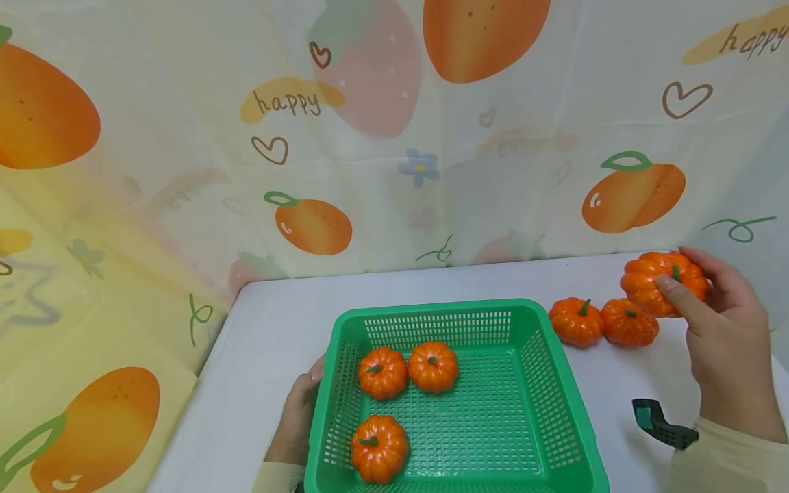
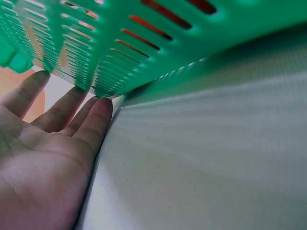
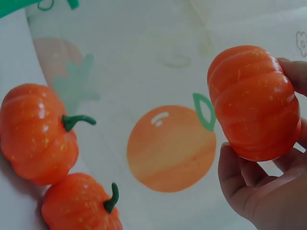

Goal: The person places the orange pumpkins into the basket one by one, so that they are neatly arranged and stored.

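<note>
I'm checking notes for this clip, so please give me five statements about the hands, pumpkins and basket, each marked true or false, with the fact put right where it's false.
1. The right hand holds a pumpkin. True.
2. The left hand touches the outside of the green basket. True.
3. Five pumpkins lie in the basket. False: three pumpkins lie in it.
4. The pumpkin in the right hand has a green stem. True.
5. In the head view, two pumpkins lie on the table to the left of the basket. False: those two pumpkins lie on the white table to the right of it.
</note>
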Motion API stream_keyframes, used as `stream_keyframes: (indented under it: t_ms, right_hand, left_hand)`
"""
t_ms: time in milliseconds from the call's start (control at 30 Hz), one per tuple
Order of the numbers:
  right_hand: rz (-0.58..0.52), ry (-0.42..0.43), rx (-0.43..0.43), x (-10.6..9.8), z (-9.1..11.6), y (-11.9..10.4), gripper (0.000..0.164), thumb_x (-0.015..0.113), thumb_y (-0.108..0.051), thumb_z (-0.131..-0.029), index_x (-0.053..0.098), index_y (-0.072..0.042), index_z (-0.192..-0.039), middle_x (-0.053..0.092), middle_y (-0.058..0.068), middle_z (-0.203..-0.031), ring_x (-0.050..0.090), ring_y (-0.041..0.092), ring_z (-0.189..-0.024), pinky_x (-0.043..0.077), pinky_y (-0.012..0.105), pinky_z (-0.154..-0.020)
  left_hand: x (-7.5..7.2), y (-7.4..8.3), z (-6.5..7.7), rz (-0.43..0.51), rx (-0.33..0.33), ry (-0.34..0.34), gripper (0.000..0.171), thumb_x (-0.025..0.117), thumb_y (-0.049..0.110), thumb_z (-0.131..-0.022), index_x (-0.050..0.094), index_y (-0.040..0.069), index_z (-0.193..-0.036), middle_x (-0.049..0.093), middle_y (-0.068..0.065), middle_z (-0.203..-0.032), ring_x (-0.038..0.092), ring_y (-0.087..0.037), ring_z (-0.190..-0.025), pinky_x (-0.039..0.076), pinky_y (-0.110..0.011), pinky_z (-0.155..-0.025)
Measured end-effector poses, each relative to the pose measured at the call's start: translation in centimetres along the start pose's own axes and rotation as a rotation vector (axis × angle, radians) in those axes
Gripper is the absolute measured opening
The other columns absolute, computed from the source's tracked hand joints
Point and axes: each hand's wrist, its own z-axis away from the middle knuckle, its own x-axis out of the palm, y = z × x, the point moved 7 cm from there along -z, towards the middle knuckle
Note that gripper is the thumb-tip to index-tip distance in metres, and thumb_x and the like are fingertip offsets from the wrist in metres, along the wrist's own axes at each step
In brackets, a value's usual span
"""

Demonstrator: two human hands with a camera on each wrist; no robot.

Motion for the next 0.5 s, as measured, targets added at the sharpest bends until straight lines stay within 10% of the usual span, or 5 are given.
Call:
stream_keyframes:
  t_ms: [233,500]
  right_hand:
    - [-0.259,-0.074,-0.081,1.3,1.2,-1.7,0.049,0.068,-0.002,-0.107,0.061,-0.010,-0.154,0.053,0.008,-0.151,0.050,0.020,-0.131,0.049,0.013,-0.093]
    - [-0.263,-0.150,-0.137,2.7,2.5,-3.2,0.050,0.065,0.002,-0.107,0.059,-0.009,-0.155,0.050,0.011,-0.154,0.047,0.022,-0.134,0.048,0.014,-0.096]
  left_hand:
    - [-0.4,-0.1,-0.1,-0.032,0.033,0.045,0.072,0.031,0.033,-0.105,0.026,0.008,-0.173,0.030,-0.026,-0.171,0.033,-0.047,-0.155,0.044,-0.053,-0.112]
    - [-0.1,0.0,0.0,-0.029,0.020,0.030,0.071,0.031,0.035,-0.106,0.028,0.012,-0.173,0.031,-0.024,-0.170,0.033,-0.045,-0.156,0.043,-0.053,-0.114]
